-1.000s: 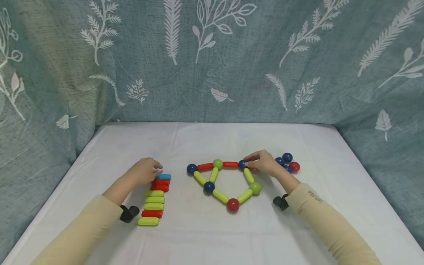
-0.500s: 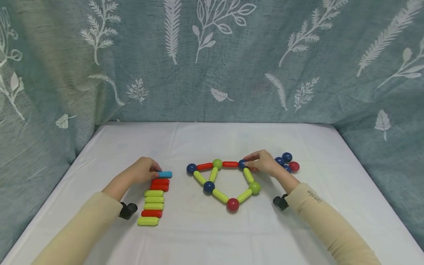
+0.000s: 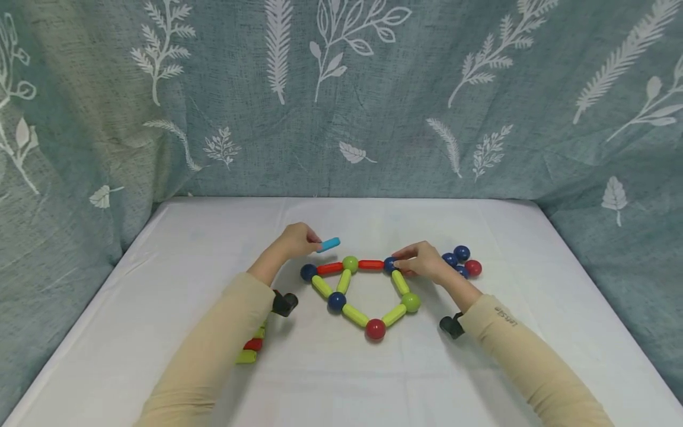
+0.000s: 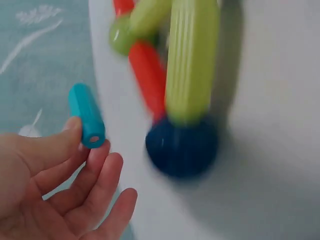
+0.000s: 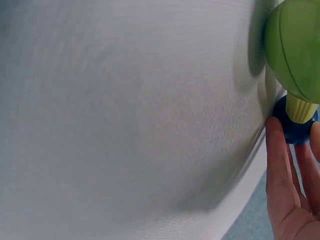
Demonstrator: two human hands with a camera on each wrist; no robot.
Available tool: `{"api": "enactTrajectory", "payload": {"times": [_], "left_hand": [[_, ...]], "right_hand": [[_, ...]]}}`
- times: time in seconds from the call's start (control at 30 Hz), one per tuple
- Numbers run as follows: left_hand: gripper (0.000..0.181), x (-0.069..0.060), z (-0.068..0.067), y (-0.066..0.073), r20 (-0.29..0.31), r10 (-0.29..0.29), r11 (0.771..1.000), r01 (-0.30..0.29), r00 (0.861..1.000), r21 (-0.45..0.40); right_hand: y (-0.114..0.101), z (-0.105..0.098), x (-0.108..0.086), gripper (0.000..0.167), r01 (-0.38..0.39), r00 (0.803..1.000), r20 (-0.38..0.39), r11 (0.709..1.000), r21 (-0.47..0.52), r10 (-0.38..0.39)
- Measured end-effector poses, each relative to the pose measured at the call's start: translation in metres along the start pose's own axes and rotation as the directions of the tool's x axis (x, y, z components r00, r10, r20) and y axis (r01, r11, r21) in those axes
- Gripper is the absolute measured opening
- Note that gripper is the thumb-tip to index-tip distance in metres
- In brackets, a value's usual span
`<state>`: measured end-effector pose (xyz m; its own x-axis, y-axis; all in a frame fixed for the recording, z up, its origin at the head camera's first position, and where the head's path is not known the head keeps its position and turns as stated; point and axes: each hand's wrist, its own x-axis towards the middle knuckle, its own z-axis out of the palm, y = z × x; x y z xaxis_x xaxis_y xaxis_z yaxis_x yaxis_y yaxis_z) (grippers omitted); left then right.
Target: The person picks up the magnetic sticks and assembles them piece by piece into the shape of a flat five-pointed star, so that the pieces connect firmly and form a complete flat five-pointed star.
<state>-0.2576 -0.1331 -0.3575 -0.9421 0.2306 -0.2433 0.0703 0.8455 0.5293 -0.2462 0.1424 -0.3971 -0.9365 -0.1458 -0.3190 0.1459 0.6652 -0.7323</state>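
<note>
Left hand [image 3: 296, 240] pinches a light-blue rod [image 3: 329, 244] with a small round inset in its end, held above the white cloth-covered desk [image 3: 331, 385], beyond a frame [image 3: 395, 316] of ridged lime rods [image 4: 192, 60], red rods [image 3: 370, 265] and glossy balls [image 3: 376, 331]. Right hand [image 3: 424, 261] grips the frame's dark-blue corner ball [image 3: 389, 264].

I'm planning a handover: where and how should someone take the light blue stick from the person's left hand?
Probably by the free end of the light blue stick, coming from the person's right. The left hand pinches the other end, and the free end points rightward and slightly away. Its slim, straight sides should suit a pinch across them.
</note>
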Motion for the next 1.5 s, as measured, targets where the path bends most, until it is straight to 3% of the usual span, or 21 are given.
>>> {"api": "enactTrajectory", "payload": {"times": [0.23,0.37,0.5,0.7,1.03,1.33,1.5], "left_hand": [[0.027,0.019,0.04,0.033,-0.04,-0.127,0.982,0.12,0.991,-0.145],[0.03,0.024,0.05,0.041,-0.053,-0.21,0.963,0.197,0.976,-0.185],[0.033,0.026,0.057,0.047,-0.054,-0.251,0.954,0.238,0.966,-0.18],[0.041,0.028,0.06,0.052,-0.058,-0.283,0.951,0.272,0.957,-0.144],[0.038,0.028,0.061,0.053,-0.032,-0.32,0.934,0.309,0.947,-0.179],[0.031,0.026,0.06,0.045,-0.02,-0.261,0.932,0.247,0.965,-0.264],[0.032,0.028,0.062,0.042,-0.014,-0.262,0.93,0.248,0.965,-0.272]], "right_hand": [[0.001,0.001,0.001,0.028,-0.004,1.0,0.002,1.0,0.008,0.004],[0.001,0.002,0.001,0.028,-0.002,1.0,-0.001,1.0,0.002,0.002],[0.0,0.001,0.001,0.028,-0.006,1.0,-0.003,1.0,-0.004,0.006],[0.0,0.001,0.0,0.028,-0.015,1.0,-0.002,1.0,0.013,0.015],[0.001,0.002,0.0,0.028,-0.001,1.0,-0.012,1.0,0.017,0.002],[0.003,0.003,0.002,0.028,0.004,1.0,-0.009,1.0,0.016,-0.004],[0.005,0.004,0.003,0.029,0.001,1.0,-0.015,1.0,0.01,-0.001]]}}
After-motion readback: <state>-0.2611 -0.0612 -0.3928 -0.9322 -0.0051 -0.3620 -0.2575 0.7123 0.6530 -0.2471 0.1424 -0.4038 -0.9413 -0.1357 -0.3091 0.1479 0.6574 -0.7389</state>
